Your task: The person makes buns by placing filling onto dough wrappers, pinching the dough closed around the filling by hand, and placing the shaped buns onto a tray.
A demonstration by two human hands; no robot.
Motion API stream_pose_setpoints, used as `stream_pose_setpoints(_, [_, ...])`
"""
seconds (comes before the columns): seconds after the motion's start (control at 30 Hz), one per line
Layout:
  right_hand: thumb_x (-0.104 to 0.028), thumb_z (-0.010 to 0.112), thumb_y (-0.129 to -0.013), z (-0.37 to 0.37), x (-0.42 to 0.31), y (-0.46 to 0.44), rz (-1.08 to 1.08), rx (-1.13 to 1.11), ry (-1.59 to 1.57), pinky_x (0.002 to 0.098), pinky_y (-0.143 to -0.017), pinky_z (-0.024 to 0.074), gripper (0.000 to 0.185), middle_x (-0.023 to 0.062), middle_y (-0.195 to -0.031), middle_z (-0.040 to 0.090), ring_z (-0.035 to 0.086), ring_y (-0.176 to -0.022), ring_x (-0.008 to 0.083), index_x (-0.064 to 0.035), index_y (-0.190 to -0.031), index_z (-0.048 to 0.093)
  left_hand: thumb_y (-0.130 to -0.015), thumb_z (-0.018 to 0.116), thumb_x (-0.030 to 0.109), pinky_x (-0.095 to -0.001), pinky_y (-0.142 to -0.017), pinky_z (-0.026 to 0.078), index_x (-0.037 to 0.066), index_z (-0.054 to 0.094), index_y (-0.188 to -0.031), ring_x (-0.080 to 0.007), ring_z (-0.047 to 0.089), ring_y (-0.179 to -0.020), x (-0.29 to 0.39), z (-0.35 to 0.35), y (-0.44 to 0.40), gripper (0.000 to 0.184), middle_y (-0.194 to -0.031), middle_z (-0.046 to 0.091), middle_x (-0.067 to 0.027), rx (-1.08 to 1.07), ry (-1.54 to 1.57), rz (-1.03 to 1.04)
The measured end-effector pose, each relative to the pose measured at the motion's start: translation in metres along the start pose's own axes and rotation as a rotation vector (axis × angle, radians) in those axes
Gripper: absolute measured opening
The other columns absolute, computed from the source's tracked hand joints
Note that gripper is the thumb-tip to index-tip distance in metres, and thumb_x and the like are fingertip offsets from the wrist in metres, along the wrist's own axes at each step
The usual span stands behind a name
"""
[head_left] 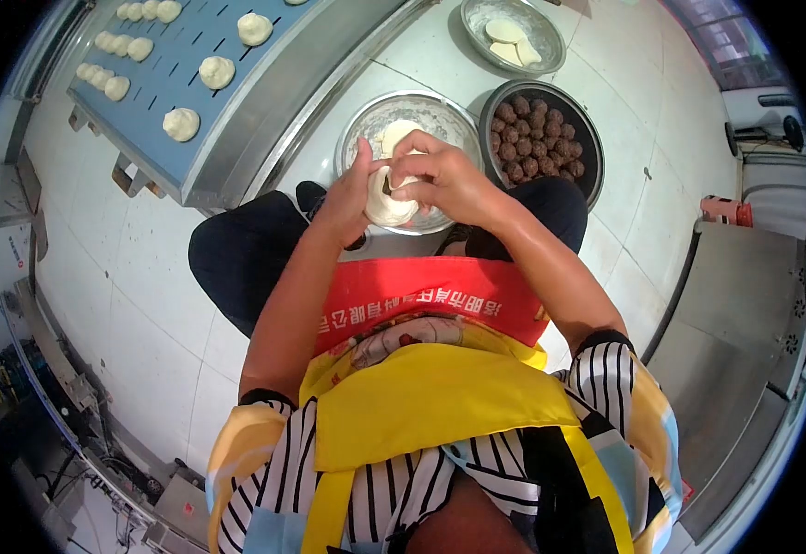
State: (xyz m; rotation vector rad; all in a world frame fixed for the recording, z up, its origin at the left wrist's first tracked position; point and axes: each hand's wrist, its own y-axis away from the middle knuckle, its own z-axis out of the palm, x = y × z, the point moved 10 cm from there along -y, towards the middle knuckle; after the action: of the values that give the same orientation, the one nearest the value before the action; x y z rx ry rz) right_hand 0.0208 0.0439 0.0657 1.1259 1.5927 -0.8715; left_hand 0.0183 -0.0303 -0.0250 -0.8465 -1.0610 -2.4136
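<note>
Over a floured metal bowl point(440, 109), a piece of white dough point(389, 210) with a dark filling showing through its opening is held between both hands. My left hand point(352, 189) cups its left side, thumb up along the rim. The fingers of my right hand point(440, 175) are bent and pinch the dough's edge from the right. More pale dough point(402, 135) lies in the bowl just beyond the fingers. Right of it, a dark-rimmed bowl point(593, 138) holds several brown filling balls point(537, 138).
A blue slotted conveyor point(158, 97) at the upper left carries several shaped dough pieces point(216, 72). At the top, another metal bowl point(558, 46) holds flat dough discs point(504, 31). A steel cabinet point(735, 323) stands on the right. My knees flank the floured bowl.
</note>
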Motion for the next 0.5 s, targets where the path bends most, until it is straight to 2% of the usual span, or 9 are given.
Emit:
stream_pose_setpoints(0.13, [-0.002,0.070,-0.076,-0.002,-0.011,-0.004,-0.184,0.059,0.137,0.0287,-0.053,0.0490,0.013,0.0102,-0.086,0.056,0.059,-0.066,0.0187,0.0013,-0.087,0.062,-0.088,0.025,0.072,-0.0427,-0.074,0.057,0.003,0.041,-0.133,-0.0262,0.063,-0.101,0.011,0.004,0.005,0.084,-0.119,0.057,-0.0149,-0.001,-0.161,-0.129])
stream_pose_setpoints(0.23, [-0.001,0.069,-0.078,-0.033,-0.002,-0.009,-0.022,0.272,0.146,0.0265,-0.051,0.0489,0.014,0.0077,-0.087,0.056,0.058,-0.064,0.0135,0.0032,-0.088,0.061,-0.088,0.027,0.071,-0.0448,-0.076,0.056,0.008,0.036,-0.138,-0.0260,0.060,-0.106,0.031,0.007,0.005,0.081,-0.124,0.054,-0.0142,0.024,0.184,0.334])
stream_pose_setpoints(0.33, [-0.002,0.071,-0.076,-0.027,0.016,-0.014,0.073,0.226,0.009,0.0267,-0.049,0.0478,0.016,0.0072,-0.084,0.055,0.057,-0.063,0.0130,0.0036,-0.088,0.061,-0.088,0.028,0.071,-0.0455,-0.079,0.056,0.010,0.035,-0.138,-0.0267,0.058,-0.109,0.016,0.001,0.001,0.078,-0.125,0.053,-0.0138,0.189,0.192,0.452])
stream_pose_setpoints(0.37, [-0.001,0.070,-0.076,-0.021,0.005,-0.012,-0.017,0.190,0.124,0.0263,-0.050,0.0479,0.014,0.0067,-0.084,0.054,0.057,-0.061,0.0131,0.0036,-0.086,0.061,-0.088,0.029,0.071,-0.0450,-0.078,0.057,0.007,0.037,-0.135,-0.0272,0.059,-0.107,0.007,-0.008,-0.002,0.080,-0.122,0.055,-0.0146,0.249,0.119,0.357])
stream_pose_setpoints(0.47, [-0.003,0.071,-0.075,-0.008,0.009,-0.008,0.027,0.085,0.089,0.0304,-0.051,0.0470,0.016,0.0089,-0.084,0.053,0.060,-0.066,0.0197,0.0018,-0.088,0.062,-0.088,0.030,0.071,-0.0445,-0.075,0.058,0.004,0.040,-0.131,-0.0271,0.061,-0.104,0.004,-0.008,-0.002,0.080,-0.117,0.057,-0.0151,0.149,0.072,0.220])
stream_pose_setpoints(0.5, [-0.003,0.069,-0.075,-0.006,0.009,-0.007,0.105,0.053,0.068,0.0321,-0.057,0.0483,0.015,0.0091,-0.086,0.055,0.061,-0.071,0.0215,0.0015,-0.087,0.063,-0.088,0.032,0.070,-0.0443,-0.073,0.059,0.001,0.044,-0.127,-0.0266,0.063,-0.101,0.004,-0.008,-0.001,0.080,-0.114,0.058,-0.0157,0.134,0.034,0.172])
